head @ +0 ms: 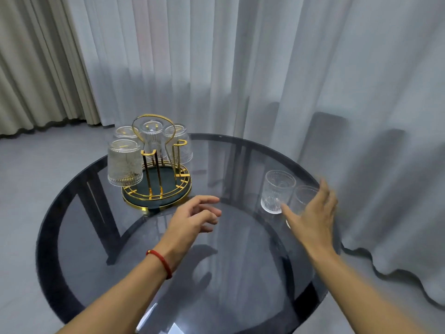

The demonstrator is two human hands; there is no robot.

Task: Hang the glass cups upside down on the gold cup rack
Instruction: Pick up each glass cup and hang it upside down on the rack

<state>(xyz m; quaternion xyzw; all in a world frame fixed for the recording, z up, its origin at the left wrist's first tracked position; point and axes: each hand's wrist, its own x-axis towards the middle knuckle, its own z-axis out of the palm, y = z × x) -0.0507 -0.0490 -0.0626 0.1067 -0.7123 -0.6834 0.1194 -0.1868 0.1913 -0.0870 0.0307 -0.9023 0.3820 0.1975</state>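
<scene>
The gold cup rack [156, 189] with a dark round base stands at the table's far left. Several patterned glass cups hang upside down on its pegs, the nearest one [124, 162] at the front left. Two gold pegs at the front and right are bare. Two more glass cups stand upright near the right edge: one [277, 190] fully visible, the other [304, 197] partly hidden behind my right hand [313, 213]. That hand is open, fingers spread, right at this cup. My left hand [192, 218] hovers over the table centre, loosely curled and holding nothing.
The round smoked-glass table [216, 273] has a dark frame beneath it. Sheer white curtains [337, 92] hang close behind and along the right edge. Beige drapes hang at the far left above a grey floor.
</scene>
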